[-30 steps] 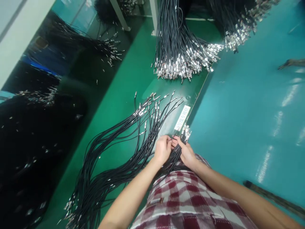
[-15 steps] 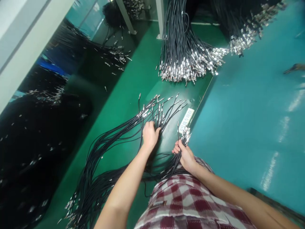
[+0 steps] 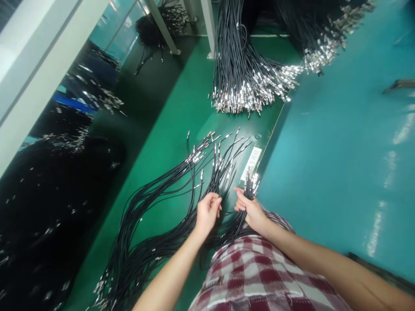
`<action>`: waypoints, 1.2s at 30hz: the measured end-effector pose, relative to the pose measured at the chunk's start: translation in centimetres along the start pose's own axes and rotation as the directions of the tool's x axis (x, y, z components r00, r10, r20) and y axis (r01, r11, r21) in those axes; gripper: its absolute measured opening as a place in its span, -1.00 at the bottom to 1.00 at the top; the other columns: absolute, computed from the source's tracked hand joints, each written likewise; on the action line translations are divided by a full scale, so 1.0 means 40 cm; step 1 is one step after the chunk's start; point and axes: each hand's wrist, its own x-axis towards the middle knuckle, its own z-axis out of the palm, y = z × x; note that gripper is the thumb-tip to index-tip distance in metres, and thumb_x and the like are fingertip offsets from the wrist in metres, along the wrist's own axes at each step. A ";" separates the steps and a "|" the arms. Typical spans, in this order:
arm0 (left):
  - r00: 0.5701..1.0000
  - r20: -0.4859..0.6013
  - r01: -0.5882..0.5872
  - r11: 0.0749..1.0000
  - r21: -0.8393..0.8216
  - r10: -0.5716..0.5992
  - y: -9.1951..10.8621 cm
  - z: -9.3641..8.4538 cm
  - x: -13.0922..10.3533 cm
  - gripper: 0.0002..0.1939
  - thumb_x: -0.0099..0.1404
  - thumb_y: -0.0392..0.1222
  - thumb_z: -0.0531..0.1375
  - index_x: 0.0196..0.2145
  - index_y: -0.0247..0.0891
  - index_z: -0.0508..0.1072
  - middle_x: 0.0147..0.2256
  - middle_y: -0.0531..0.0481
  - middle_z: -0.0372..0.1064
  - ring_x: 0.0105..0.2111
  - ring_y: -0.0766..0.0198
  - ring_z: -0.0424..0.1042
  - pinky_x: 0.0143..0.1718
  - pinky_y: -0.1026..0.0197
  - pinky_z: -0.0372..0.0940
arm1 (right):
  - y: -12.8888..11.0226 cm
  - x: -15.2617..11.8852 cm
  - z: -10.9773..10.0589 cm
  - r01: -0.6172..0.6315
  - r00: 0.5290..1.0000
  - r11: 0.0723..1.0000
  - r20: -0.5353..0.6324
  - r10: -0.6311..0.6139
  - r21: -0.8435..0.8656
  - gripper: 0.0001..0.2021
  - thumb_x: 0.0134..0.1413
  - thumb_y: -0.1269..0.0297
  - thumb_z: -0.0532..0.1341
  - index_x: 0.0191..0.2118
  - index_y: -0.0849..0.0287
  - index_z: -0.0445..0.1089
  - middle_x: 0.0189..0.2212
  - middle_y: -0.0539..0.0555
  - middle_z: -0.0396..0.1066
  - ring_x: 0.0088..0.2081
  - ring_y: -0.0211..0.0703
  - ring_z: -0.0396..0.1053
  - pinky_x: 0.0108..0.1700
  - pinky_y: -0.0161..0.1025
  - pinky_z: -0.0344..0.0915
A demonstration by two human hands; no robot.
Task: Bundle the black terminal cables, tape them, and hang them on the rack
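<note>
Black cables with silvery terminals, seen from above, with the printed label [image 3: 251,164] on the green surface [image 3: 171,164] as reference. Just on the wearer's side of the label, the right hand [image 3: 252,211] is closed around a cable bundle [image 3: 250,190], whose terminals point up toward the label and partly overlap its lower end. Left of and below the label, the left hand [image 3: 208,211] is held with thumb and fingers drawn narrowly together; a cable beside them is blurred, so whether it is gripped cannot be told. Loose cables [image 3: 129,250] spread in a long curve to the left of the label, many terminals fanned toward it. Beyond the label lies a large sheaf [image 3: 228,56], its terminals facing the wearer. The teal floor [image 3: 324,142] extends to the label's right; a checked garment [image 3: 253,272] lies below it.
</note>
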 end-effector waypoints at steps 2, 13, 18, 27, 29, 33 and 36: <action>0.999 0.049 0.018 1.000 -0.007 -0.017 -0.035 0.049 -0.020 -0.69 0.24 0.06 0.20 -0.35 -0.27 0.33 -0.61 0.16 0.26 -0.71 0.46 0.17 -0.67 0.39 0.06 | -0.003 -0.002 0.008 0.019 1.000 0.999 0.001 -0.019 -0.031 -0.57 -0.27 0.03 0.50 -0.30 0.20 0.46 -0.71 -0.22 -0.03 -0.64 -0.38 -0.09 -0.54 -0.32 0.11; 0.998 0.051 -0.051 0.961 0.271 0.039 -0.074 0.059 -0.089 -0.75 0.36 -0.04 0.10 -0.40 -0.23 0.36 -0.56 0.11 0.27 -0.60 0.34 0.30 -0.51 0.30 0.19 | -0.007 -0.001 -0.001 0.037 0.995 0.998 -0.089 -0.042 -0.060 -0.56 -0.26 -0.03 0.48 -0.35 0.24 0.52 -0.66 -0.15 0.12 -0.64 -0.38 0.00 -0.53 -0.30 0.16; 0.967 0.167 -0.250 0.828 0.502 0.191 -0.074 0.094 -0.124 -0.82 0.38 -0.21 0.06 -0.32 -0.22 0.43 -0.38 -0.03 0.44 -0.37 0.23 0.43 -0.29 0.23 0.28 | -0.007 0.001 -0.024 0.026 0.992 0.996 -0.120 -0.036 -0.085 -0.63 -0.27 0.01 0.49 -0.44 0.18 0.48 -0.52 0.00 0.39 -0.48 -0.23 0.29 -0.43 -0.28 0.28; 0.960 -0.045 -0.127 0.572 0.810 0.278 -0.042 -0.051 0.101 -0.86 0.32 -0.16 0.20 -0.21 -0.27 0.42 -0.25 -0.16 0.45 -0.22 0.09 0.45 -0.16 0.10 0.33 | 0.011 0.012 -0.025 -0.024 0.999 0.999 -0.023 0.025 0.026 -0.53 -0.26 -0.08 0.49 -0.50 0.16 0.30 -0.71 -0.21 -0.05 -0.67 -0.41 -0.13 -0.59 -0.33 0.08; 0.982 -0.021 -0.084 0.529 0.845 0.190 -0.038 -0.090 0.129 -0.89 0.33 -0.19 0.18 -0.25 -0.27 0.44 -0.31 -0.14 0.47 -0.28 0.10 0.47 -0.22 0.13 0.34 | 0.008 0.014 -0.020 -0.036 0.999 0.999 -0.018 0.037 0.028 -0.51 -0.31 -0.08 0.50 -0.50 0.16 0.30 -0.70 -0.21 -0.05 -0.66 -0.41 -0.13 -0.59 -0.34 0.07; 0.932 -0.059 -0.139 0.504 0.853 0.357 -0.016 -0.150 0.115 -0.77 0.39 -0.13 0.08 -0.18 -0.26 0.48 -0.23 -0.18 0.50 -0.26 0.11 0.49 -0.19 0.15 0.34 | 0.002 0.015 -0.022 -0.042 0.999 0.999 -0.012 0.042 0.032 -0.54 -0.26 -0.07 0.48 -0.48 0.16 0.32 -0.69 -0.19 -0.03 -0.65 -0.39 -0.10 -0.57 -0.31 0.10; 0.909 -0.098 -0.149 0.534 0.832 0.406 0.011 -0.163 0.097 -0.74 0.37 -0.11 0.07 -0.18 -0.28 0.50 -0.24 -0.19 0.49 -0.27 0.10 0.47 -0.19 0.13 0.34 | 0.000 0.018 -0.026 -0.042 0.999 0.999 -0.015 0.042 0.033 -0.56 -0.23 -0.06 0.48 -0.48 0.15 0.32 -0.69 -0.19 -0.02 -0.65 -0.38 -0.10 -0.56 -0.30 0.12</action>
